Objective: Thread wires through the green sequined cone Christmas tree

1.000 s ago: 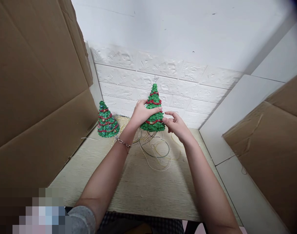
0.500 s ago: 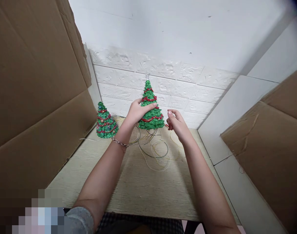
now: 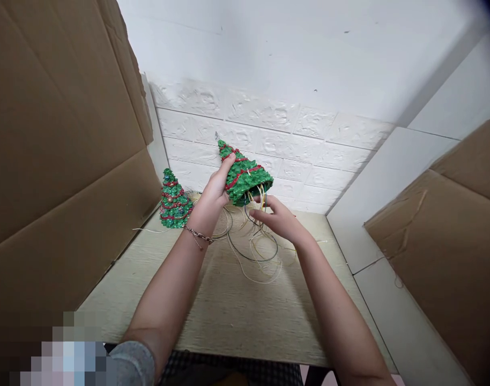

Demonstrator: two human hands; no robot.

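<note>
As the left hand (image 3: 215, 192) grasps the tilted green glitter Christmas tree (image 3: 245, 174), tip toward 10 o'clock | left fingers (image 3: 228, 167) clenched around its side | right hand (image 3: 275, 219) at the tree's 5 o'clock, right fingers (image 3: 258, 214) spread, released | pale wires (image 3: 255, 249) hanging from the tree's base onto the wooden board (image 3: 229, 316) | second glitter tree (image 3: 173, 201) upright at 9 o'clock

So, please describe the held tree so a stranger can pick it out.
Above the pale table, the person's left hand holds a tilted green Christmas tree with red garlands. Wires spill from its underside, unlike the smaller tree standing upright on the table.
</note>
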